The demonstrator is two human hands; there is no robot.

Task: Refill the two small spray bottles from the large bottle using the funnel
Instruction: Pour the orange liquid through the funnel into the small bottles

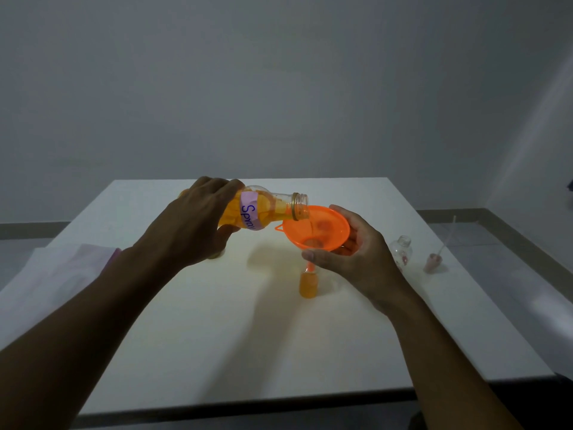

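Note:
My left hand (198,218) grips the large clear bottle (266,211), which holds orange liquid and carries a purple label. The bottle is tipped to the right with its open mouth over the orange funnel (316,226). My right hand (353,259) holds the funnel by its rim. The funnel's stem goes down into a small bottle (308,285) that stands on the white table (217,321) and is filled with orange liquid. A second small clear bottle (403,251) stands uncapped at the right, partly behind my right hand.
A spray pump head with its dip tube (434,262) lies on the table to the right of the clear bottle. A white cloth or paper (55,274) covers the table's left edge. A small object sits hidden under my left hand.

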